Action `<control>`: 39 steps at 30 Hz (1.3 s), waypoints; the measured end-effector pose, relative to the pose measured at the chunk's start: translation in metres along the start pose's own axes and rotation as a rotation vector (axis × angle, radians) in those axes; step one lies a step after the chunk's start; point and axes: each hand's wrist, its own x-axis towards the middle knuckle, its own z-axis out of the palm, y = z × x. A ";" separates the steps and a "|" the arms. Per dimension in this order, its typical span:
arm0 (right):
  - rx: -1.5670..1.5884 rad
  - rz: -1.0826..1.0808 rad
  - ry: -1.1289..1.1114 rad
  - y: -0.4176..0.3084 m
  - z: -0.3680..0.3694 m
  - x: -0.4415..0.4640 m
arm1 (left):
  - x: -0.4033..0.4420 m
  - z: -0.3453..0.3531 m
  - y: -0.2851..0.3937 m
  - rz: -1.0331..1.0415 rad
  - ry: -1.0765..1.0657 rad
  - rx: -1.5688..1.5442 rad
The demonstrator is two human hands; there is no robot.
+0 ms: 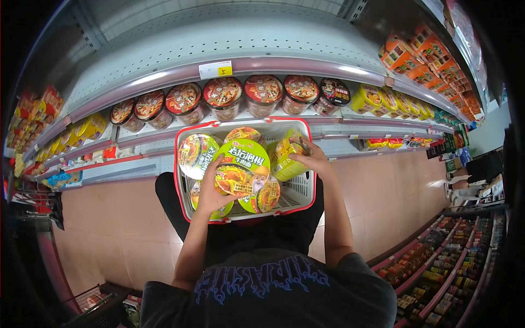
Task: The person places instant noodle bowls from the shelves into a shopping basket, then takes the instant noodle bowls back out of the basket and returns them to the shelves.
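A grey shopping basket (298, 192) with a red rim rests on the person's lap, holding several green-lidded instant noodle cups (198, 156). My left hand (209, 188) is closed around the side of a noodle cup with a bright green lid (243, 164), raised over the others with its lid facing up. On the basket's right side, my right hand (313, 159) grips another green noodle cup (285, 158), which is tilted so that its side shows. The palm side of each hand is hidden.
Ahead, a shelf (164, 59) bears a price tag (215, 69). Under it stands a row of red-lidded noodle cups (223, 97), with yellow cups (377, 98) to the right. Orange noodle packs (424, 57) fill the upper right. A bottle rack (437, 268) stands lower right.
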 end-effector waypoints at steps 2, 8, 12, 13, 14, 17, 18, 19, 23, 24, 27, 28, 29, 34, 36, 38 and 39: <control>0.079 -0.043 -0.051 -0.011 -0.006 -0.014 | 0.005 0.001 0.004 0.006 0.018 -0.073; 0.084 -0.247 -0.323 0.022 -0.016 -0.006 | 0.004 0.002 -0.001 -0.059 0.046 -0.243; -0.244 -0.482 -0.418 0.024 -0.004 -0.010 | 0.000 -0.003 0.000 -0.107 0.079 -0.354; -0.433 -0.591 -0.363 0.027 -0.001 -0.009 | -0.002 -0.004 -0.003 -0.096 0.100 -0.354; -0.466 -0.566 -0.387 0.031 -0.004 -0.004 | -0.004 -0.004 -0.008 -0.085 0.119 -0.355; -0.525 -0.487 -0.459 0.025 -0.015 -0.006 | -0.005 -0.007 -0.010 -0.102 0.135 -0.440; -0.351 -0.444 -0.511 0.026 -0.015 -0.003 | -0.005 -0.007 -0.010 -0.106 0.137 -0.448; -0.176 -0.398 -0.559 0.030 -0.013 0.001 | -0.005 -0.007 -0.010 -0.111 0.140 -0.457; -0.047 -0.291 -0.143 0.052 -0.003 0.023 | -0.003 -0.008 -0.007 -0.104 0.139 -0.467; 0.008 -0.263 -0.121 0.051 -0.001 0.023 | -0.003 -0.008 -0.007 -0.105 0.138 -0.458; 0.174 -0.180 -0.057 0.048 0.007 0.025 | -0.002 -0.009 -0.005 -0.099 0.139 -0.422; 0.178 -0.171 -0.029 0.052 0.007 0.029 | -0.002 -0.009 -0.004 -0.097 0.139 -0.407; 0.182 -0.161 -0.001 0.061 0.007 0.037 | -0.003 -0.009 -0.004 -0.103 0.138 -0.416; 0.084 -0.150 0.285 0.098 0.018 0.046 | -0.002 -0.010 0.001 -0.134 0.140 -0.411; 0.148 -0.266 0.535 0.113 0.034 0.040 | -0.004 -0.008 -0.004 -0.136 0.148 -0.417; 0.066 -0.297 0.843 0.112 0.064 0.016 | -0.003 -0.008 -0.004 -0.128 0.143 -0.420; 0.023 -0.311 0.998 0.111 0.079 0.007 | -0.002 -0.008 -0.003 -0.126 0.143 -0.441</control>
